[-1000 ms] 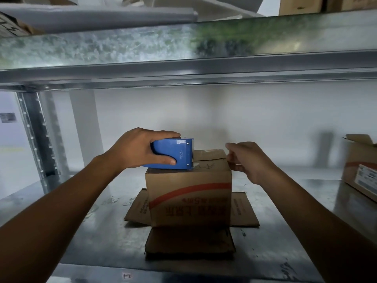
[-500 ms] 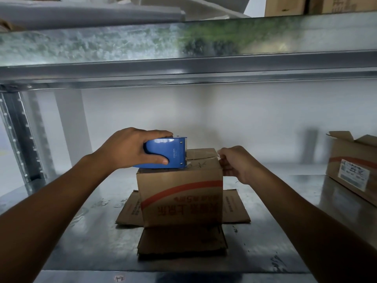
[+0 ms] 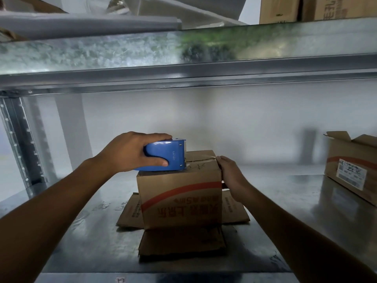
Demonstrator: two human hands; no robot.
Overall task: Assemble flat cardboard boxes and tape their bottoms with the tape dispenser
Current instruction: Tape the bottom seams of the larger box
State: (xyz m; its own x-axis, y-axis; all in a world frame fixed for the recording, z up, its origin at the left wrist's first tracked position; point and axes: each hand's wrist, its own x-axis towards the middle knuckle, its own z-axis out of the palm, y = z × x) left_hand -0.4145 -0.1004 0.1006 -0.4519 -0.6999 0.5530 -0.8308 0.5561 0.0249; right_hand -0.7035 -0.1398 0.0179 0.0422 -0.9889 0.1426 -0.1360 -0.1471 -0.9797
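The cardboard box (image 3: pixel 179 197) stands upside down in the middle of the metal shelf (image 3: pixel 285 201), its bottom flaps folded shut and facing up, while its other flaps lie splayed flat on the shelf around its base. The blue tape dispenser (image 3: pixel 163 156) sits on the left part of that upturned bottom, its toothed end pointing along the centre seam toward the right. A glossy strip seems to run from it to the right edge, though I cannot be sure how well it has stuck. My left hand (image 3: pixel 130 152) is clamped over the dispenser, fingers on top and thumb on the near side. My right hand (image 3: pixel 230 176) lies against the box's right wall with its fingertips (image 3: pixel 220 159) pressed at the top edge, and the thumb is out of sight. To do this well, I judge the right hand must pin that end firmly while the left draws the dispenser straight along the seam, low and flat, so the tape bridges both flaps evenly. A tilt or sideways drift would wrinkle it. Another box (image 3: pixel 350 166) stands well apart at the shelf's right end.
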